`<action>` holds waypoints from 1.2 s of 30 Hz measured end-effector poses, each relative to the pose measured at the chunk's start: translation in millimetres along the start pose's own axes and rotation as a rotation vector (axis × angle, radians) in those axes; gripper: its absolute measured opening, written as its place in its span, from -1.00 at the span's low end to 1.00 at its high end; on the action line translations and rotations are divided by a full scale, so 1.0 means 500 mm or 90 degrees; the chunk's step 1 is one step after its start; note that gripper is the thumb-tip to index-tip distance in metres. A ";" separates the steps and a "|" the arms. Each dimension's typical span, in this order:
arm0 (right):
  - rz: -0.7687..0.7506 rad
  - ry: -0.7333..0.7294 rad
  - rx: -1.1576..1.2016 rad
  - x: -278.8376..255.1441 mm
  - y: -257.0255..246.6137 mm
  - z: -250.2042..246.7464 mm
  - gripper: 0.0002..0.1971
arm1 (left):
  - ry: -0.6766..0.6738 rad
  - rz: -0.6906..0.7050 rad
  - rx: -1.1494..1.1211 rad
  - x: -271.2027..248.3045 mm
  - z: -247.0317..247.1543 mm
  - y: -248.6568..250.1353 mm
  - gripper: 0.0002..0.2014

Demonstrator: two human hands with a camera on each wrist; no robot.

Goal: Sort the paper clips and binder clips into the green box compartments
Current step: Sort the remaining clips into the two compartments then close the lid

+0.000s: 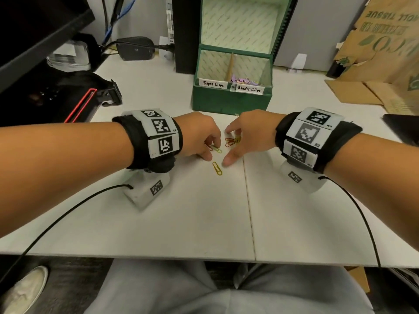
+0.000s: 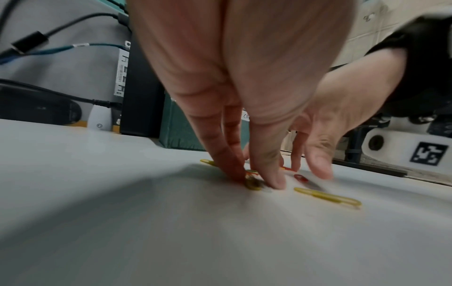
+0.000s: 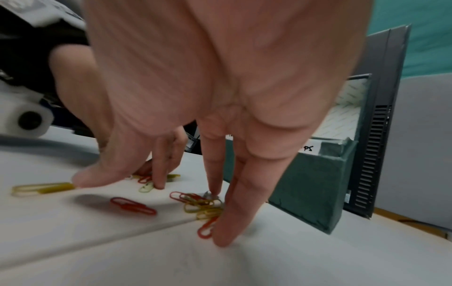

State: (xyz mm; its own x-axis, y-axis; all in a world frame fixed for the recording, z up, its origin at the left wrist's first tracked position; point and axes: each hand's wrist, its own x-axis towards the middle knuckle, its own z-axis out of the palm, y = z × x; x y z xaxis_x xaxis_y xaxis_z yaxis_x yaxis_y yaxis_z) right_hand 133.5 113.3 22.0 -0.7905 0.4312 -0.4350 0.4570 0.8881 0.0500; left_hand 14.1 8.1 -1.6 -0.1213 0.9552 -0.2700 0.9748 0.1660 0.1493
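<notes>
The green box (image 1: 231, 99) stands at the back of the white table, its front compartments labelled "Paper Clips" and "Binder Clips"; purple binder clips (image 1: 246, 81) lie in the right one. Just in front of it, both hands reach down to loose paper clips. My left hand (image 1: 212, 150) pinches a yellow-green paper clip (image 2: 253, 184) against the table between thumb and finger. My right hand (image 3: 156, 211) is spread with straight fingers; two fingertips (image 3: 223, 239) touch a tangled red and yellow pile (image 3: 203, 205), and its thumb touches a yellow clip (image 3: 41, 188). A single red clip (image 3: 133, 206) lies between them.
A black tower (image 1: 186, 35) stands left of the box, with a power adapter (image 1: 136, 47) and cables behind. A black device with a red edge (image 1: 81, 105) lies at the left. Cardboard (image 1: 381, 64) leans at the right. The table's seam (image 1: 249, 200) runs toward me.
</notes>
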 end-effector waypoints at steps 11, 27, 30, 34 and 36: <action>-0.032 -0.006 0.006 -0.001 -0.003 0.004 -0.09 | -0.012 -0.087 0.026 -0.014 -0.022 0.001 -0.23; -0.003 0.026 0.057 -0.028 0.014 0.012 -0.21 | 0.012 0.024 0.022 0.000 -0.007 0.015 -0.52; 0.046 0.000 0.060 -0.040 0.015 0.013 -0.14 | 0.005 -0.003 0.048 0.002 -0.011 0.001 -0.25; 0.058 0.014 0.047 -0.039 -0.003 0.024 -0.18 | -0.024 0.013 0.031 0.008 -0.013 0.005 -0.43; 0.033 0.031 0.070 -0.035 -0.016 0.024 -0.34 | -0.004 0.025 0.005 0.011 -0.011 0.010 -0.57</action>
State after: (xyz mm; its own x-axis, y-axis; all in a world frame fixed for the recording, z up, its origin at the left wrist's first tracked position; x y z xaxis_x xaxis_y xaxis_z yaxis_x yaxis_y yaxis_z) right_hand 148.5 96.5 18.7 -0.7824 0.4855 -0.3899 0.5375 0.8428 -0.0292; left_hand 17.1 15.5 3.0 -0.0819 0.9596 -0.2693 0.9803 0.1263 0.1520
